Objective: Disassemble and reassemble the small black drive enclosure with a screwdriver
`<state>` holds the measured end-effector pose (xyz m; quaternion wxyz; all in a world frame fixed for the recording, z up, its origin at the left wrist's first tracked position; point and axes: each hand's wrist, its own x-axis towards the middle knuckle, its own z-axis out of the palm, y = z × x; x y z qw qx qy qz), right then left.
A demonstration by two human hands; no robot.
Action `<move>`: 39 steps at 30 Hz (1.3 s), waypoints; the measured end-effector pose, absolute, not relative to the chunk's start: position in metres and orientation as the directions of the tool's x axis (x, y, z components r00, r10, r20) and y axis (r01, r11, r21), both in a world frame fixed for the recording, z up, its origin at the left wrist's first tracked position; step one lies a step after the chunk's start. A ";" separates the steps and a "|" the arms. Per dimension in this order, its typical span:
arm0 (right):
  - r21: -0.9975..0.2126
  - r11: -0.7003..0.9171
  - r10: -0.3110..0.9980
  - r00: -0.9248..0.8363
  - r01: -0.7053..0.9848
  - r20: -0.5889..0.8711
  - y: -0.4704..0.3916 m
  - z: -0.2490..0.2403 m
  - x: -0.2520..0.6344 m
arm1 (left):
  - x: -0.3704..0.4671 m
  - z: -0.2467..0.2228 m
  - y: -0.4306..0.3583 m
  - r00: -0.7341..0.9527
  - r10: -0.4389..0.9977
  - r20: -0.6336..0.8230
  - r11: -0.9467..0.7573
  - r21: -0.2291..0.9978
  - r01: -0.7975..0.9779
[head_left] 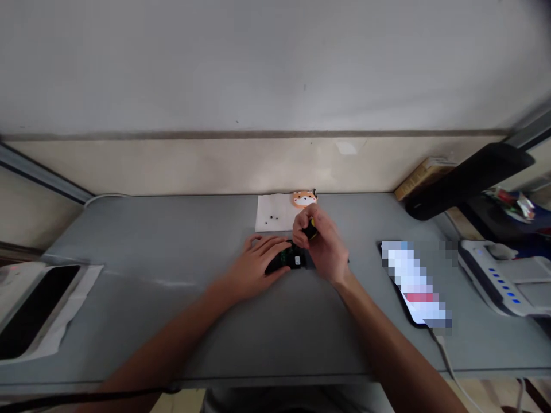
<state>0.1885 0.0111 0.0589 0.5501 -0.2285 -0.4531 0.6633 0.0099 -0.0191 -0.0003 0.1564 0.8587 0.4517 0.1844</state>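
My left hand (258, 267) lies over a flat black device (297, 261) with a partly visible green circuit board, thumb and fingers holding its sides against the grey table. Curled above the device's right end, my right hand (325, 246) grips the black-and-yellow handle of what looks like a screwdriver (310, 230); its tip is hidden. Just behind both hands is a sheet of white paper (267, 205). Several tiny dark screws (271, 217) are scattered on it. An orange-and-white animal-face item (305, 199) sits at the paper's back right corner.
On the right are a lit phone (415, 287) with a charging cable, a white power strip (503, 278) and a leaning black cylinder (469, 180). A dark phone (38, 310) lies at far left. A wall (193, 166) bounds the table's back.
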 end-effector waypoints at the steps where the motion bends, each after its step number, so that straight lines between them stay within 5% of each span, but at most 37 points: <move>1: -0.857 0.025 0.936 -0.289 -0.515 0.201 0.011 0.059 0.189 | 0.010 0.000 -0.019 0.523 0.834 0.175 -0.542 0.435 0.719; 39: -0.845 0.056 0.933 -0.273 -0.531 0.233 0.009 0.056 0.189 | 0.011 0.001 -0.020 0.514 0.834 0.199 -0.546 0.430 0.719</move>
